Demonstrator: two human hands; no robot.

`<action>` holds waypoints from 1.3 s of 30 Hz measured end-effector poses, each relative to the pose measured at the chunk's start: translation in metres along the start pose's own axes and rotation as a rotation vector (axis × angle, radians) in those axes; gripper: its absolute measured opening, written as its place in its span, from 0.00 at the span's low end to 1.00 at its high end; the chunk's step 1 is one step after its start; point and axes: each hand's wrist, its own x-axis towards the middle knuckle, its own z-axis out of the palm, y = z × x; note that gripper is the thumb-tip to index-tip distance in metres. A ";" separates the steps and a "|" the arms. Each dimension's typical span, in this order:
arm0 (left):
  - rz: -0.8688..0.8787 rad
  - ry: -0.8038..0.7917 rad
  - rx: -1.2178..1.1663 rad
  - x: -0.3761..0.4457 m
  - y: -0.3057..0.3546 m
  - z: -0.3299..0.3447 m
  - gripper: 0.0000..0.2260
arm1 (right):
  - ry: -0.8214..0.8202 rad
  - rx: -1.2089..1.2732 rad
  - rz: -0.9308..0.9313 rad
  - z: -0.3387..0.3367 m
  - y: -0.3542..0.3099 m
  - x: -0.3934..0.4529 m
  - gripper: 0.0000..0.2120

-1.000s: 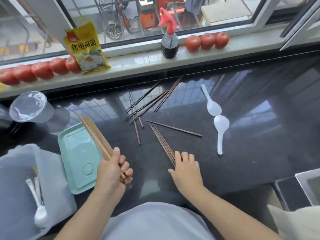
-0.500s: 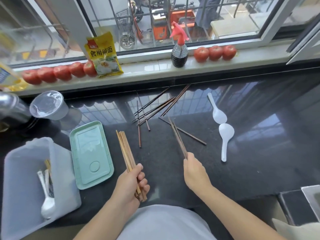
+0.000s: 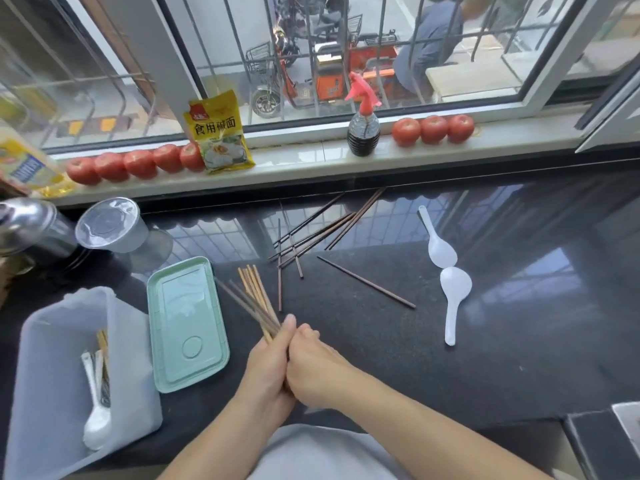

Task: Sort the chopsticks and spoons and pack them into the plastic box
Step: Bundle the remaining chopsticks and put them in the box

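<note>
My left hand (image 3: 268, 367) grips a bundle of chopsticks (image 3: 254, 296), light and dark ones fanned up and to the left. My right hand (image 3: 313, 370) presses against the left hand and holds the same bundle at its lower end. Several dark chopsticks (image 3: 311, 233) lie crossed on the black counter further back, and a single one (image 3: 367, 283) lies to their right. Two white spoons (image 3: 437, 245) (image 3: 453, 296) lie on the right. The translucent plastic box (image 3: 45, 375) at the lower left holds a white spoon (image 3: 95, 420) and some chopsticks.
The box's green lid (image 3: 187, 323) lies between box and hands. A clear lidded cup (image 3: 109, 225) and a steel pot (image 3: 29, 226) stand at the left. Tomatoes (image 3: 136, 164), a yellow packet (image 3: 216, 133) and a sauce bottle (image 3: 363, 128) line the sill. A sink corner (image 3: 628, 420) shows at the lower right.
My right hand carried its dark chopsticks left and joined them to the bundle in my left hand. Both hands now meet at the bundle.
</note>
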 end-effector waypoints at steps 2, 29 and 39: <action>0.026 0.136 -0.049 0.006 0.010 -0.009 0.11 | -0.203 0.065 -0.168 -0.005 0.006 0.002 0.32; 0.151 0.424 0.020 0.051 0.097 -0.067 0.09 | 0.563 -0.228 0.289 -0.021 0.019 0.198 0.33; 0.018 0.316 -0.105 0.052 0.080 -0.058 0.07 | 0.378 -0.606 0.129 0.004 0.050 0.172 0.13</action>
